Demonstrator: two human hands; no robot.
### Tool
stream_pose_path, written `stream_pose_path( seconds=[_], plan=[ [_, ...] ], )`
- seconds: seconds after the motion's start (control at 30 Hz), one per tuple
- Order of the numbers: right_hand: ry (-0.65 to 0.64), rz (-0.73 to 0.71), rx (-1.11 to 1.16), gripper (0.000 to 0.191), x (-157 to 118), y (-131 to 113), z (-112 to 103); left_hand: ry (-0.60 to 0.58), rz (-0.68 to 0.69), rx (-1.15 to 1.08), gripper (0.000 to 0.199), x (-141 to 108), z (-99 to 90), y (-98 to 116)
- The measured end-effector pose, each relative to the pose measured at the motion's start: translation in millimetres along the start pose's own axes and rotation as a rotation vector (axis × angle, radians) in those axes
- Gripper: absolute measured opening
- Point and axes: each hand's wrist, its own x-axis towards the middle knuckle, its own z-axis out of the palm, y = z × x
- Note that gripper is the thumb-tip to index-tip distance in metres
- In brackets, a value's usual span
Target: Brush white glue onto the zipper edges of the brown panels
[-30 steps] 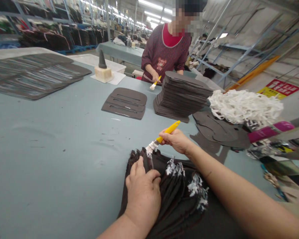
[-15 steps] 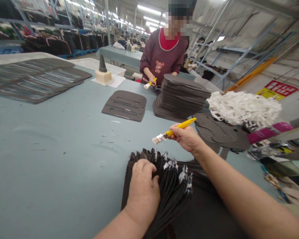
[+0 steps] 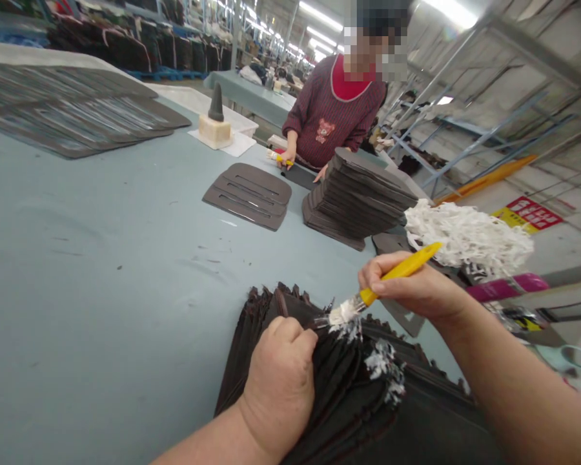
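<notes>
Head: brush (image 3: 409,265) in right hand (image 3: 414,296), pieces (image 3: 341,381) under left (image 3: 281,371)

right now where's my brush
In the head view, right of centre: your right hand holds the brush at the dark pieces, beside your left hand.

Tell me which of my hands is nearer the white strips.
Your right hand, left of the white strips and lower in view; your left hand is farther left, on the dark pieces.

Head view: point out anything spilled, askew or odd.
Thick white paste clumps unevenly along the black layered sheets, looking patchy against bare neighbouring edges. Dark specks interrupt the otherwise plain blue-green tabletop. Nothing looks clearly spilled or damaged.
</notes>
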Motion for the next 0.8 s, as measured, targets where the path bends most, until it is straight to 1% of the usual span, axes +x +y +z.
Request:
stream_pose_path(
  seconds=[0.1, 0.17, 0.2, 0.23, 0.3, 0.37, 0.4, 0.47, 0.53, 0.6, 0.63, 0.7, 0.8],
  plan=[
    [0.062, -0.053, 0.036, 0.021, -3, -11, -3, 0.007, 0.037, 0.014, 0.030, -1, -0.3, 1],
    [0.132, -0.077, 0.074, 0.018, -2, -13, 2, 0.007, 0.034, 0.012, 0.030, -2, -0.1, 1],
    [0.147, -0.069, 0.081, 0.018, 0, -12, 5, 0.003, 0.024, 0.010, 0.030, -2, 0.1, 1],
    [0.136, -0.045, 0.075, 0.018, 1, -11, 8, 0.000, 0.008, 0.005, 0.030, -3, 0.3, 0],
    [0.064, 0.030, 0.043, 0.018, 4, -7, 12, -0.005, -0.029, -0.028, 0.028, -4, 0.7, -1],
    [0.007, 0.083, 0.035, 0.019, 8, -3, 11, -0.021, -0.073, -0.089, 0.025, -4, 1.4, -2],
    [0.015, 0.092, 0.051, 0.020, 11, -2, 9, -0.028, -0.104, -0.128, 0.024, -3, 2.0, -4],
    [0.098, 0.084, 0.114, 0.020, 20, 2, 4, -0.023, -0.206, -0.199, 0.026, -2, 3.9, -7],
    [0.201, 0.071, 0.195, 0.020, 32, 8, 2, 0.026, -0.343, -0.237, 0.022, 1, 6.6, -11],
    [0.245, 0.066, 0.273, 0.021, 46, 16, 6, 0.072, -0.443, -0.237, 0.015, 2, 9.7, -15],
    [0.238, 0.067, 0.302, 0.021, 53, 21, 10, 0.082, -0.462, -0.219, 0.015, 3, 11.2, -17],
    [0.182, 0.081, 0.321, 0.021, 65, 31, 23, 0.094, -0.471, -0.149, 0.019, 2, 14.2, -19],
    [0.088, 0.104, 0.216, 0.021, 79, 47, 44, 0.097, -0.516, -0.019, 0.023, -1, 18.0, -21]
  ],
)
